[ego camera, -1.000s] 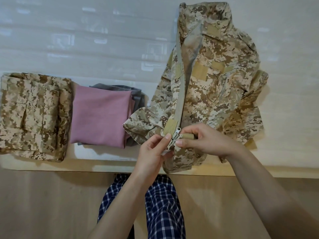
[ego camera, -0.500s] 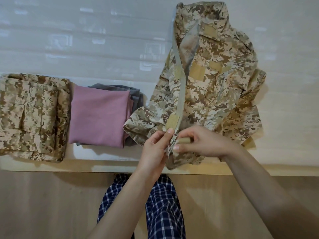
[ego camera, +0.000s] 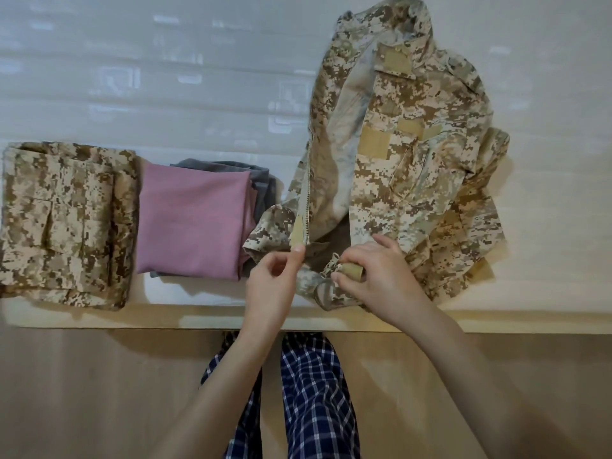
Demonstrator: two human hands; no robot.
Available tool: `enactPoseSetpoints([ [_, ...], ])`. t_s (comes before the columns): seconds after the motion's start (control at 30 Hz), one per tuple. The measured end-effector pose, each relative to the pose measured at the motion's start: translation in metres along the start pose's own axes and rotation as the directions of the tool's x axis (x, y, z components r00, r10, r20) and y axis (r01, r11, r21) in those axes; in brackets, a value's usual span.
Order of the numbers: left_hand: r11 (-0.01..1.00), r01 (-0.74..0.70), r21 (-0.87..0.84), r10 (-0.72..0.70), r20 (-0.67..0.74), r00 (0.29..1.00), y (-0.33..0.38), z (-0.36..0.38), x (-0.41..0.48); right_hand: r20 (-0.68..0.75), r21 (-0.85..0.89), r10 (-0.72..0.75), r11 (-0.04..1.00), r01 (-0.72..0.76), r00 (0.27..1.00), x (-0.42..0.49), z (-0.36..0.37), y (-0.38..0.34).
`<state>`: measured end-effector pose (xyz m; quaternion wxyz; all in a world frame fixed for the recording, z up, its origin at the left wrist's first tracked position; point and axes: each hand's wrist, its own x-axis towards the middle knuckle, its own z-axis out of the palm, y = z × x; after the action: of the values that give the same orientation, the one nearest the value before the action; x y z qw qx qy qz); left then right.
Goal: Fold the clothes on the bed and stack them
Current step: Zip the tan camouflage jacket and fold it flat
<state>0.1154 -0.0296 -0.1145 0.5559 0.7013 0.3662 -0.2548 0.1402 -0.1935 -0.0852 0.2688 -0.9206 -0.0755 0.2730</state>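
A desert-camouflage jacket (ego camera: 410, 167) lies spread on the white bed (ego camera: 165, 77), collar away from me, its front open so the pale lining shows. My left hand (ego camera: 275, 279) pinches the bottom of the left zipper edge. My right hand (ego camera: 377, 276) grips the right bottom hem by the zipper end and a tan patch. The two front edges are apart. On the left lie folded camouflage trousers (ego camera: 66, 223). Beside them a folded pink garment (ego camera: 195, 223) sits on a folded grey one (ego camera: 261, 183).
The bed's near edge (ego camera: 132, 321) runs across the frame, with a wood-coloured floor (ego camera: 82, 392) below it. My legs in blue checked trousers (ego camera: 311, 399) stand against the edge. The jacket's left sleeve reaches the pink and grey stack.
The jacket's two bottom front edges, held together at the zipper before, have come apart. My left hand moved left with its edge, and the lining now shows.
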Motion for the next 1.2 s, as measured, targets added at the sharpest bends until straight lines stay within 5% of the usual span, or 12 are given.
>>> enactPoseSetpoints([
  [0.1,0.976,-0.169,0.138,0.166,0.03,0.986,0.012,-0.002,-0.015,-0.001,-0.141,-0.05,0.989,0.049,0.999,-0.002,0.006,-0.005],
  [0.23,0.982,-0.143,0.122,0.116,0.201,0.973,0.022,0.0,-0.018,0.018,-0.209,-0.06,0.976,0.062,0.998,-0.004,0.005,-0.01],
  [0.43,0.998,-0.018,-0.055,0.032,0.27,0.962,0.016,-0.005,-0.022,-0.019,-0.176,-0.043,0.984,0.039,0.999,-0.008,0.004,-0.007],
  [0.7,0.999,-0.036,0.027,0.023,0.373,0.928,0.014,-0.018,-0.023,0.118,0.236,-0.022,0.972,-0.006,0.993,-0.014,-0.007,0.0],
  [0.87,0.99,0.049,-0.133,0.007,0.392,0.92,0.012,-0.012,-0.029,0.104,0.515,0.044,0.852,-0.092,0.994,-0.02,-0.01,0.003],
  [1.2,0.925,0.173,-0.337,-0.072,0.291,0.954,0.009,-0.004,-0.041,0.045,0.517,0.128,0.846,-0.133,0.991,-0.024,0.0,0.003],
])
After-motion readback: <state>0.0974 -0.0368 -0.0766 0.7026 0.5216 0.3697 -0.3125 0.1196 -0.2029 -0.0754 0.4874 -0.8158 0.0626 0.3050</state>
